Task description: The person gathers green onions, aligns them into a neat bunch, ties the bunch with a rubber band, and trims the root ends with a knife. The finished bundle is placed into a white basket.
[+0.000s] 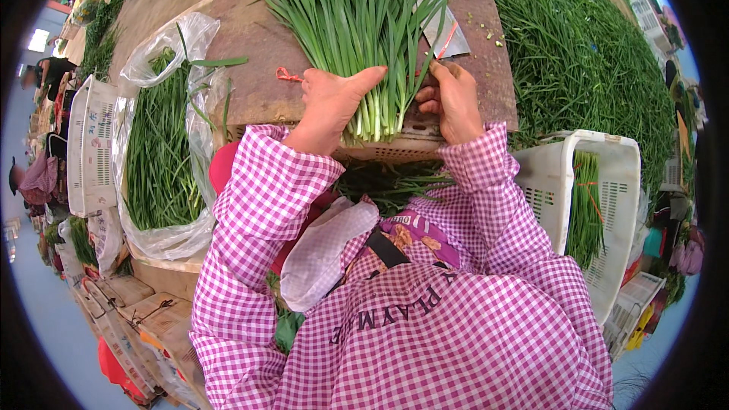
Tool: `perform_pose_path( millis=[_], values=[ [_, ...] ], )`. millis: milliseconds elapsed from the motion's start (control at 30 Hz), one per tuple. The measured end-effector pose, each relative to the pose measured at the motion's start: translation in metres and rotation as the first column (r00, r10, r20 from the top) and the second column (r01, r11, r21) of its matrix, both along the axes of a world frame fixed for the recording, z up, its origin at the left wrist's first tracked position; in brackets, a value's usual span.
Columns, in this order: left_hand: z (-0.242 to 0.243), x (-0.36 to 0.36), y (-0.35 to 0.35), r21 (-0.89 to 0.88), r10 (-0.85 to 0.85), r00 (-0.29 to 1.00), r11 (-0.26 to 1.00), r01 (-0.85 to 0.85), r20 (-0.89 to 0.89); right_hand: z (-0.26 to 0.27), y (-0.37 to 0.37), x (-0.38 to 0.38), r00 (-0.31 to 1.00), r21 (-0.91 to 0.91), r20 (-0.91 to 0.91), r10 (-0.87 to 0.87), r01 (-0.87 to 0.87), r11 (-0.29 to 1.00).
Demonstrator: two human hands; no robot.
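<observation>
A thick bunch of Chinese chives (353,28) lies on a worn board (245,40), its pale cut ends toward me. My left hand (336,97) grips the bunch from its left side near the base, thumb laid across the stalks. To the right of the stalks, my right hand (453,94) pinches a red tie (446,44) between thumb and fingertips. The tie's looped other end (287,74) shows left of my left hand; its middle is hidden by the bunch. Partly under the leaf tips and right of them rests a broad metal blade (447,28).
Loose chives fill a plastic-lined container (162,154) on the left. A large chive heap (569,62) spreads on the right. Below it, a white plastic crate (615,210) holds tied chives (585,205). Chive scraps (498,44) lie on the board. Other people are far left.
</observation>
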State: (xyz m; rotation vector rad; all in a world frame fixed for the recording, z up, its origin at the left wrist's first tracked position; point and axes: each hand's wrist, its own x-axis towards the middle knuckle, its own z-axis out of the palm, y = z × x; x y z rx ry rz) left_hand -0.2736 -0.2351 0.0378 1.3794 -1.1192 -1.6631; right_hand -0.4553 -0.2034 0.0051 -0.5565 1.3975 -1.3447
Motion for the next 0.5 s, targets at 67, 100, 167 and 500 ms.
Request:
perform_pose_path(
  millis=[67,100,167,500],
  values=[
    [0.001,0.001,0.001,0.001,-0.002,1.0,1.0,0.002,-0.017,0.001,0.01,0.005,0.992,-0.015,0.12,-0.034,0.036,0.999],
    [0.001,0.001,0.001,0.002,-0.003,1.0,1.0,0.003,-0.028,0.001,0.014,0.009,0.997,-0.057,0.072,0.002,0.002,0.998],
    [0.001,0.001,0.002,-0.043,0.003,1.0,0.999,-0.002,0.027,-0.002,0.018,0.017,0.998,-0.069,-0.033,0.06,-0.062,0.996],
    [-0.016,-0.006,0.002,-0.053,0.033,0.996,0.998,-0.029,0.083,-0.029,0.005,0.034,0.843,-0.255,-0.538,0.012,-0.177,0.951]
  ],
)
